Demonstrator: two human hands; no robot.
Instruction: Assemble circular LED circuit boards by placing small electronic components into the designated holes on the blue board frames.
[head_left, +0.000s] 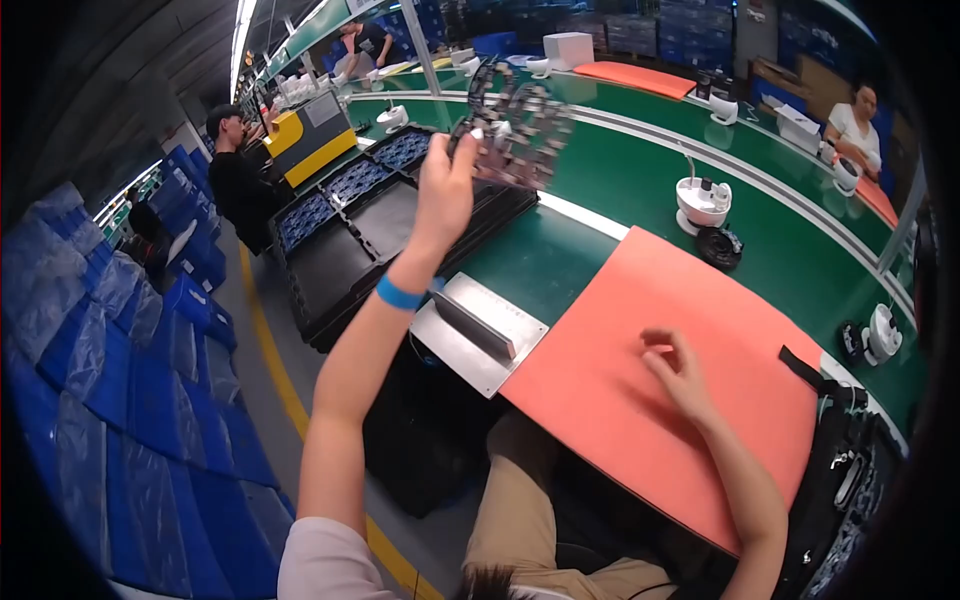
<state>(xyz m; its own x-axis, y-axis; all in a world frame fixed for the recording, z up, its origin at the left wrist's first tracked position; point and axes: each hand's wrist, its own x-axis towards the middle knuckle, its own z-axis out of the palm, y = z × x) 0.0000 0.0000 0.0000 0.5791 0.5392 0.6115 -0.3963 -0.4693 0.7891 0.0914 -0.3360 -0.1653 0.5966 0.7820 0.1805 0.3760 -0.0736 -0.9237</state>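
Left hand: yours point(447, 185) grips a dark openwork panel point(525, 130), its detail blurred.
Panel: raised in the air, near the black tray point(345, 258) and apart from the orange mat point(640, 290).
Right hand: yours point(680, 375) is free, fingers loosely curled over the mat.
Done: the panel is off any surface; bluish parts point(362, 180) lie in the tray's far-left row.
Left: the panel isn't set down yet; you seem mid-handling. How many pieces remain, you can't tell from here.
Metal plate: beside the mat, its ridge upright point(475, 322).
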